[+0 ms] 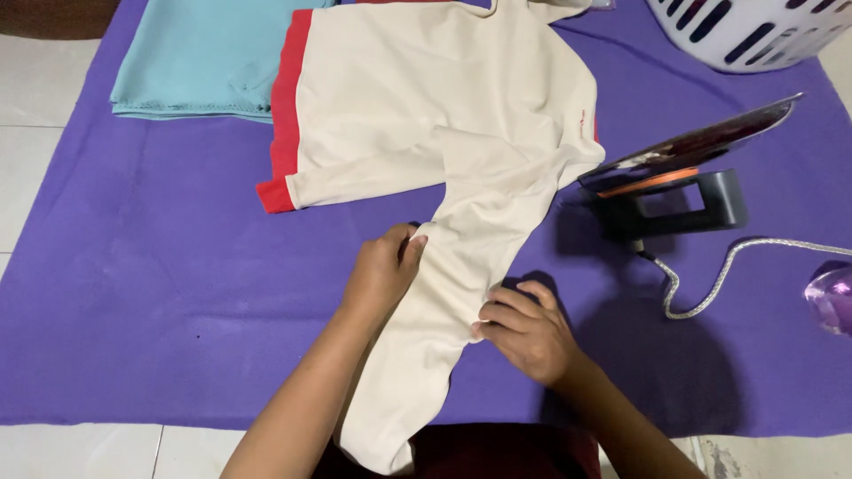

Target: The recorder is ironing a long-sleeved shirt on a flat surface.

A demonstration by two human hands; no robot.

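A purple blanket (pixel 160 302) lies spread flat over a floor of pale tiles (pixel 35 151), which show along the blanket's left edge and in a strip below its near edge. At the blanket's far left corner a patch of dark brown surface (pixel 53 16) cuts into the tiles, too little of it in view to tell what it is. The light is even and fairly soft, coming from the left of the blanket, so that dark shadows fall on the cloth toward its right side.
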